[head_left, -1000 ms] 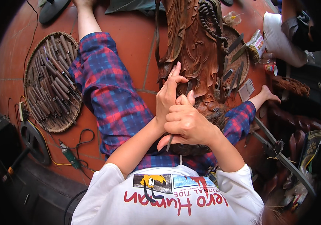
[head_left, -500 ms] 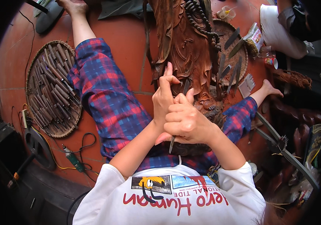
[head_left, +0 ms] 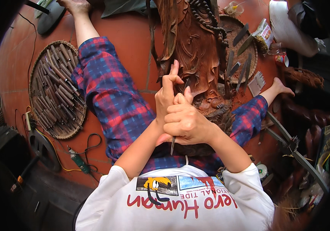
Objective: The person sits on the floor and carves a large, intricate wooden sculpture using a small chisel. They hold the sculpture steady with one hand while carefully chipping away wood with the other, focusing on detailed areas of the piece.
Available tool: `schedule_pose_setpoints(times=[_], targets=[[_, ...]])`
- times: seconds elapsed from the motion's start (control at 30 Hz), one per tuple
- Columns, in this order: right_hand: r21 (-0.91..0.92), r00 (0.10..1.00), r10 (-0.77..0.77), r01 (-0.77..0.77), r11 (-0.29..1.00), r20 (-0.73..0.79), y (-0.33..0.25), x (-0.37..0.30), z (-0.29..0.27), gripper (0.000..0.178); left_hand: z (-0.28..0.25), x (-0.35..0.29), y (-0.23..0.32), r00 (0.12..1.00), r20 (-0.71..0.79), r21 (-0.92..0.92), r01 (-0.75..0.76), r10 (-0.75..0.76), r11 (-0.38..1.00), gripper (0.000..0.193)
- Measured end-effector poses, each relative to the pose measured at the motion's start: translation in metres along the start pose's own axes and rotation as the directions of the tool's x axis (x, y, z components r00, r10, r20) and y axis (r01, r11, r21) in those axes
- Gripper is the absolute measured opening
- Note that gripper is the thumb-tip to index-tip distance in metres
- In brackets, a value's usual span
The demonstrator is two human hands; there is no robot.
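The right hand (head_left: 186,123) is closed in a fist around a slim metal carving tool (head_left: 172,145), its thin end poking out below the palm; its working end is hidden. The left hand (head_left: 167,96) presses against the right, fingers curled together with 1 finger raised and touching the wooden statue (head_left: 195,57), which lies between the person's legs in blue-and-red checked trousers (head_left: 111,104). The carved folds lie just beyond the fingertips. As I judge it, a slip is the main risk: if the tool skids off the grain under pressure, it could gouge the fine relief or nick the left fingers braced so close beside it. The 2 hands crowded together also hide the cutting point. Count: 1 statue, 2 round woven trays, the left tray (head_left: 57,90) packed with too many chisels to number, the right tray (head_left: 242,57) holding about 6 blades. 1 green corded power tool (head_left: 78,161) lies on the red floor (head_left: 130,34).
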State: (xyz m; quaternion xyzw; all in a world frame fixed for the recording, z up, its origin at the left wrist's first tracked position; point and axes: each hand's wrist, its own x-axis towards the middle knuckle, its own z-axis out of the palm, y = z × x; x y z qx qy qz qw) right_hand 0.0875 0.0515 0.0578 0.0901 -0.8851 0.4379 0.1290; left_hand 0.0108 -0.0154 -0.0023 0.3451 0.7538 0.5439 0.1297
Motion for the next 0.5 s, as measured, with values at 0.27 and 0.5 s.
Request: schedule_pose_setpoints(times=[0.27,0.5], targets=[[0.006,0.994,0.008,-0.007,1.000,-0.109,0.000,-0.006,0.009,0.046,0.002,0.000,0.005,1.000,-0.001,0.021,-0.010,0.010,1.000,0.037],[0.004,0.993,0.030,-0.030,1.000,-0.112,-0.005,-0.006,-0.007,0.049,0.007,-0.002,0.006,1.000,0.000,0.081,-0.001,0.001,0.997,0.041]])
